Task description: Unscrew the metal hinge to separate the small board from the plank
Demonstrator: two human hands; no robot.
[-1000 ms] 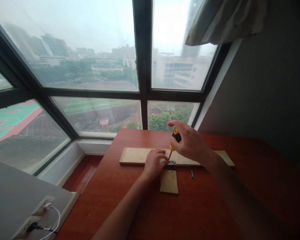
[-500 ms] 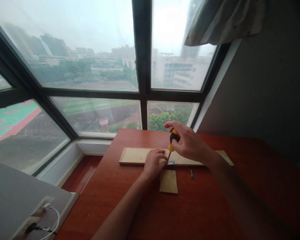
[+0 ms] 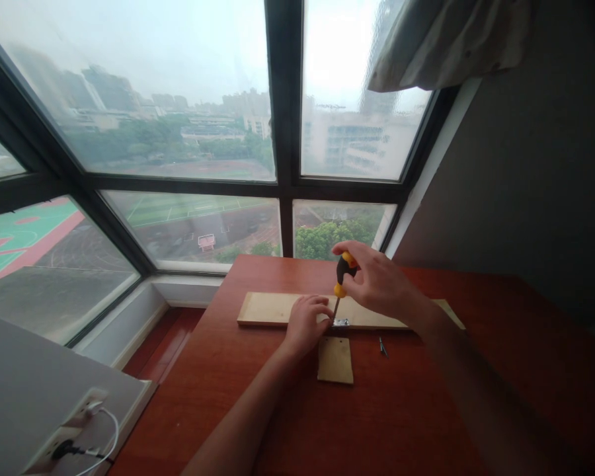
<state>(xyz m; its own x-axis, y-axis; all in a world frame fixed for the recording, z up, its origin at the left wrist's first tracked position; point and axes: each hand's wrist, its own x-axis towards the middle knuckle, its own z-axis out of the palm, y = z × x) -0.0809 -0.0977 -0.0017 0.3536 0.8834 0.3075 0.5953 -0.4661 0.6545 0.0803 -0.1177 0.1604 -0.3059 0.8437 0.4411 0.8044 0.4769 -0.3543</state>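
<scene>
A yellow-and-black screwdriver (image 3: 346, 271) stands nearly upright, its handle in the curled fingers of my right hand (image 3: 377, 277). Its shaft points down at the left end of a small metal plate, perhaps a hinge (image 3: 342, 322), on the near edge of a long pale wooden board (image 3: 268, 308). My left hand (image 3: 307, 324) rests on that board, thumb and fingertips drawn together beside the screwdriver tip. What they pinch there is hidden. Just in front lies a small wooden piece (image 3: 335, 362) with two dark holes along its far edge.
Loose screws (image 3: 383, 347) lie on the reddish wooden table (image 3: 401, 410), right of the small piece. Behind it are large windows with dark frames (image 3: 285, 132). At lower left a wall socket holds a black plug (image 3: 62, 450) and a white cable (image 3: 115, 430). A curtain (image 3: 451, 46) hangs at upper right.
My right hand has shifted and turned slightly to the right around the screwdriver handle. The left hand, board and metal plate look the same.
</scene>
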